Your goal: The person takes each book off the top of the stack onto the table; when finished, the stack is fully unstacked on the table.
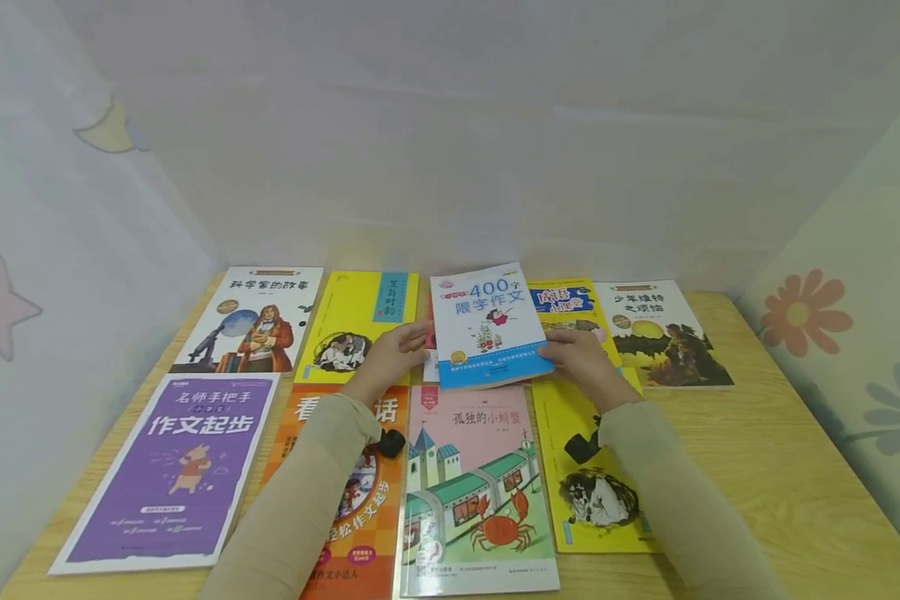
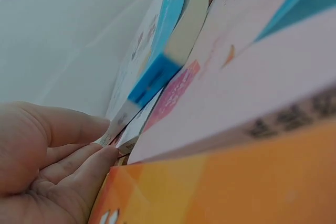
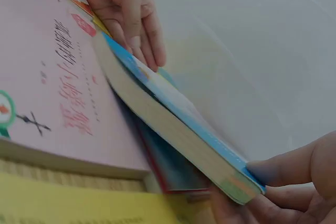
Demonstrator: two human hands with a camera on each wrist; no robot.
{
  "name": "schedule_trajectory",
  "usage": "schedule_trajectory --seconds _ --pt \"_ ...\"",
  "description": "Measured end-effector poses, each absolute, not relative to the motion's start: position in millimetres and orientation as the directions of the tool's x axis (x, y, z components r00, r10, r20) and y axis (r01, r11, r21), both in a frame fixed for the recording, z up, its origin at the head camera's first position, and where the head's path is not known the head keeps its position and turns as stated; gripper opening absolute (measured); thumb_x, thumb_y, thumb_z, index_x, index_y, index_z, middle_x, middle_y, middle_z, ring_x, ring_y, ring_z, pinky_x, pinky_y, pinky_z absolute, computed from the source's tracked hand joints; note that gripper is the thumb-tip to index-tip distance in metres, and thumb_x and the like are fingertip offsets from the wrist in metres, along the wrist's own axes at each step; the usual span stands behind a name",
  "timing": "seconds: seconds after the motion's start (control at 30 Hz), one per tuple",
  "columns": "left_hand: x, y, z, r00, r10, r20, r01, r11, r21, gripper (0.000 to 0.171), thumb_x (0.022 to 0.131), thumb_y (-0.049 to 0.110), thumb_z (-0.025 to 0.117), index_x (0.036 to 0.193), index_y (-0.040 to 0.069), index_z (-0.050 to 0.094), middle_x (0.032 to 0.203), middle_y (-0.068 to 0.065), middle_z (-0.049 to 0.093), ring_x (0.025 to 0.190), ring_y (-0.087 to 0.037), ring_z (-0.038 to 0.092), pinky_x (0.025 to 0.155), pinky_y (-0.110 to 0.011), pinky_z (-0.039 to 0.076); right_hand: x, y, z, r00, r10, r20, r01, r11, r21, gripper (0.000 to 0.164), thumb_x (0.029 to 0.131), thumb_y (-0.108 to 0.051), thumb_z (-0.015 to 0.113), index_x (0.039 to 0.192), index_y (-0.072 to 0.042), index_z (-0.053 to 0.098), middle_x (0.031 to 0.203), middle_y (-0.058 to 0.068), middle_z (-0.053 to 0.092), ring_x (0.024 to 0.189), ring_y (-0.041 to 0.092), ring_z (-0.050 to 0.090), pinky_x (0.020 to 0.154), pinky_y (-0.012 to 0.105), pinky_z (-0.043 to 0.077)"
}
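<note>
A white and blue composition book (image 1: 487, 323) is raised at its right side over another book (image 1: 431, 372), which it mostly hides. My right hand (image 1: 585, 360) pinches its lower right edge, thumb on the cover and fingers below, as the right wrist view shows at the page edges (image 3: 178, 135). On the other side my left hand (image 1: 392, 360) lies beside the spine (image 2: 155, 80), fingers extended, the thumb tip right at it in the left wrist view. Just in front lies a pink crab storybook (image 1: 480, 467).
Around them on the wooden table (image 1: 765, 467) lie a purple book (image 1: 187, 467), an orange book (image 1: 367, 533), a scientist book (image 1: 262, 325), yellow books (image 1: 360, 317) and a dark-pictured book (image 1: 663, 333). A pale cloth wall (image 1: 457, 167) stands behind.
</note>
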State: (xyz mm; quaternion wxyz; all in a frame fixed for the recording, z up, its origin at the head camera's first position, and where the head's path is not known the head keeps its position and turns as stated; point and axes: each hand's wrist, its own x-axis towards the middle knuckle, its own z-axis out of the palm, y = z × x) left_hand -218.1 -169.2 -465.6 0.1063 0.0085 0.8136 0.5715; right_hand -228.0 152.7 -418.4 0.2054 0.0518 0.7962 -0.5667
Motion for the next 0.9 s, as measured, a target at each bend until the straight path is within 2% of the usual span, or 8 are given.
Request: schedule_trajectory --seconds 0.1,0.23,0.37,0.47,0.63,0.7,0.8,0.9 --pt "-218 -169 -465 -0.975 0.127 -0.182 -0.129 0.342 0.931 0.057 0.101 0.022 0.065 0.154 0.024 0.045 0.153 0.003 0.05 0.142 -0.02 0.046 0.115 -0.043 0.04 -229 163 -417 -0.913 -0.141 -0.383 0.311 0.37 -0.876 0.061 0.103 -0.02 0.061 0.156 -0.003 0.038 0.161 0.016 0.032 0.121 0.03 0.061 0.103 0.038 0.052" --pt "-218 -169 -465 -0.973 0.122 -0.195 -0.145 0.334 0.931 0.058 0.101 0.022 0.065 0.155 0.023 0.044 0.153 0.003 0.05 0.143 -0.021 0.044 0.116 -0.043 0.039 -227 178 -415 -0.907 -0.181 -0.38 0.325 0.272 -0.906 0.059 0.103 -0.017 0.061 0.155 -0.001 0.038 0.16 0.019 0.033 0.106 0.022 0.069 0.092 0.03 0.058" --pt "-219 -169 -465 -0.974 0.137 -0.18 -0.128 0.322 0.938 0.058 0.101 0.019 0.064 0.156 0.02 0.043 0.155 0.001 0.048 0.143 -0.021 0.043 0.117 -0.043 0.037 -221 196 -414 -0.877 -0.265 -0.401 0.361 0.186 -0.914 0.062 0.103 -0.012 0.059 0.157 0.002 0.031 0.156 0.025 0.036 0.102 0.015 0.069 0.091 0.028 0.058" --pt "-219 -170 -466 -0.975 0.145 -0.167 -0.115 0.312 0.943 0.059 0.101 0.018 0.064 0.156 0.018 0.042 0.155 -0.001 0.047 0.143 -0.022 0.043 0.117 -0.043 0.038 -219 209 -415 -0.841 -0.33 -0.428 0.355 0.261 -0.898 0.06 0.103 -0.011 0.058 0.154 0.006 0.033 0.154 0.026 0.041 0.106 0.017 0.068 0.093 0.03 0.057" --pt "-219 -174 -467 -0.976 0.152 -0.155 -0.104 0.298 0.949 0.06 0.102 0.016 0.063 0.156 0.017 0.04 0.156 -0.003 0.047 0.144 -0.024 0.043 0.115 -0.044 0.039 -213 224 -421 -0.84 -0.307 -0.448 0.316 0.394 -0.863 0.054 0.101 -0.016 0.06 0.146 0.01 0.045 0.131 0.021 0.064 0.102 0.023 0.071 0.09 0.034 0.059" --pt "-218 -174 -467 -0.977 0.151 -0.15 -0.101 0.294 0.95 0.06 0.101 0.015 0.063 0.156 0.017 0.04 0.155 -0.004 0.047 0.144 -0.024 0.043 0.115 -0.044 0.04 -208 229 -423 -0.859 -0.276 -0.431 0.306 0.397 -0.865 0.055 0.101 -0.017 0.061 0.146 0.01 0.045 0.127 0.02 0.066 0.1 0.025 0.072 0.089 0.035 0.06" --pt "-217 -173 -466 -0.977 0.149 -0.151 -0.1 0.303 0.948 0.06 0.101 0.016 0.064 0.156 0.017 0.041 0.155 -0.003 0.047 0.144 -0.024 0.042 0.115 -0.044 0.039 -198 243 -425 -0.879 -0.296 -0.373 0.256 0.367 -0.894 0.057 0.102 -0.017 0.06 0.149 0.011 0.041 0.13 0.023 0.063 0.101 0.025 0.072 0.089 0.035 0.06" --pt "-216 -169 -466 -0.976 0.151 -0.156 -0.102 0.315 0.944 0.06 0.102 0.017 0.063 0.157 0.018 0.04 0.156 -0.002 0.046 0.144 -0.024 0.042 0.115 -0.044 0.039 -185 265 -428 -0.896 -0.325 -0.302 0.199 0.313 -0.928 0.057 0.103 -0.015 0.059 0.149 0.013 0.038 0.128 0.016 0.064 0.099 0.021 0.072 0.088 0.033 0.06"
